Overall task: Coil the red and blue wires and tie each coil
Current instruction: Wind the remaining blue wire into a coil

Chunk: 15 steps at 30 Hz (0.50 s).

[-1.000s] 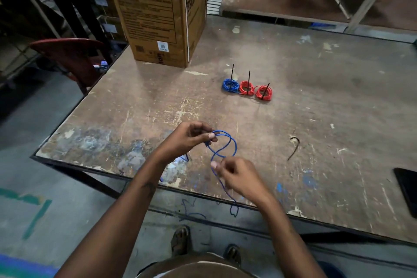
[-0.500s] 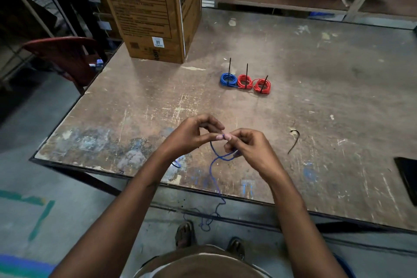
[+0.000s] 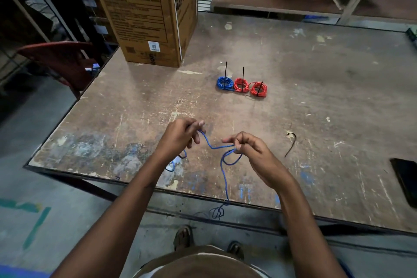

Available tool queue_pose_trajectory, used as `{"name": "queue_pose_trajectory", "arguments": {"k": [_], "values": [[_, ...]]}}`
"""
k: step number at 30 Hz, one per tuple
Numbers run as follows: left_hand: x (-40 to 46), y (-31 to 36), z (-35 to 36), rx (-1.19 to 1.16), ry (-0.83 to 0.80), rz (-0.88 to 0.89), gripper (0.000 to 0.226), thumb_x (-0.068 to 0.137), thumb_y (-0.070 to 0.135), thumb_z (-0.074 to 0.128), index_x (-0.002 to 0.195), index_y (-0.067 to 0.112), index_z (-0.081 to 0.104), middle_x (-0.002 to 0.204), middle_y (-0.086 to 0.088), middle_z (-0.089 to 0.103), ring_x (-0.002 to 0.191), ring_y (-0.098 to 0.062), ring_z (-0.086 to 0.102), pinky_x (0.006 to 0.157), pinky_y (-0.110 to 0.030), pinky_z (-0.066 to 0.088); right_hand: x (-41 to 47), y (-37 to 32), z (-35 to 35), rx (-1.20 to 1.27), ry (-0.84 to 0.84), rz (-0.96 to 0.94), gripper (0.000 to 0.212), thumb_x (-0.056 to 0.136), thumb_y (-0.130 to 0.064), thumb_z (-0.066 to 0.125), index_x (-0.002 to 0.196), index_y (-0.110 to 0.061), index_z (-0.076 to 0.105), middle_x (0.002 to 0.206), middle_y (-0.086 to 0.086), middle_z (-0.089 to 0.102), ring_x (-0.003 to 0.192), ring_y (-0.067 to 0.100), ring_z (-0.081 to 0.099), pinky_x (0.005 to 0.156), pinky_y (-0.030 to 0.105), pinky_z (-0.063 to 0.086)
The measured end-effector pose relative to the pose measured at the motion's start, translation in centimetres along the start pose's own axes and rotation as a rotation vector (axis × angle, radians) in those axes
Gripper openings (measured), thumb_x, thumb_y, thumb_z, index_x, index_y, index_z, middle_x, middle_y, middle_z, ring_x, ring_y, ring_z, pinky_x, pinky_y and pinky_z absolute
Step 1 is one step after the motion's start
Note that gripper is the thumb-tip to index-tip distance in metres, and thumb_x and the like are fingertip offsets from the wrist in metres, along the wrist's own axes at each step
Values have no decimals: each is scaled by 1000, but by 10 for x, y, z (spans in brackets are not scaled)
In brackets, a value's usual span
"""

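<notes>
A loose blue wire [image 3: 212, 145] runs between my two hands above the near part of the wooden table [image 3: 293, 101]. My left hand [image 3: 180, 135] pinches one end of it. My right hand [image 3: 250, 149] pinches a small loop of it, and the rest hangs over the table's front edge to a tangle near the floor. Farther back lie one tied blue coil [image 3: 225, 83] and two tied red coils [image 3: 241, 85] [image 3: 258, 89], each with a black tie sticking up.
A tall cardboard box [image 3: 144, 13] stands at the table's back left. A loose black tie [image 3: 290, 143] lies right of my hands, and a dark phone [image 3: 406, 178] sits at the right edge. A red chair [image 3: 58, 61] stands off the left side.
My hands were together half a second ago; they have moved apart, the right one pulling a length of blue wire sideways. More wire now hangs below the table's edge.
</notes>
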<state>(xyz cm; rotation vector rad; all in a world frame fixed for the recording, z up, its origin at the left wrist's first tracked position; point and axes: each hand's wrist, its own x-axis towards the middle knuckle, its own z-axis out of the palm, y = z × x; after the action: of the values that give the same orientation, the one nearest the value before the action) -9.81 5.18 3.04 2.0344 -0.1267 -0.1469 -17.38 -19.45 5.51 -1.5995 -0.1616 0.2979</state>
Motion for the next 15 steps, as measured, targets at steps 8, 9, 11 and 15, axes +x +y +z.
{"name": "queue_pose_trajectory", "arguments": {"k": [8, 9, 11, 15], "values": [[-5, 75, -10, -351, -351, 119, 27, 111, 15, 53, 125, -8, 55, 97, -12, 77, 45, -13, 27, 40, -24, 20, 5, 2, 9, -87, 111, -39, 41, 88, -38, 84, 111, -24, 53, 133, -2, 69, 121, 18, 70, 105, 52, 56], [-8, 85, -12, -361, -408, 147, 26, 110, 14, 55, 127, -6, 54, 99, -13, 77, 47, -13, 30, 42, -26, 23, 7, -3, 10, -53, 110, -51, 48, 90, -34, 82, 125, -24, 51, 137, -1, 67, 123, 17, 69, 106, 48, 56], [-12, 102, -14, -372, -506, 188, 26, 108, 12, 60, 129, -1, 54, 103, -15, 78, 60, -21, 48, 53, -34, 37, 11, -16, 13, 17, 67, -103, 52, 98, -24, 75, 143, -19, 48, 141, 4, 66, 127, 19, 68, 107, 41, 54], [-4, 117, -19, -293, -448, 252, 23, 105, 13, 66, 125, 5, 58, 103, -17, 78, 74, -19, 65, 63, -28, 50, 20, -42, 21, 62, 84, -211, 19, 107, -20, 60, 124, -13, 65, 87, 5, 66, 78, 13, 62, 65, 28, 48]]}}
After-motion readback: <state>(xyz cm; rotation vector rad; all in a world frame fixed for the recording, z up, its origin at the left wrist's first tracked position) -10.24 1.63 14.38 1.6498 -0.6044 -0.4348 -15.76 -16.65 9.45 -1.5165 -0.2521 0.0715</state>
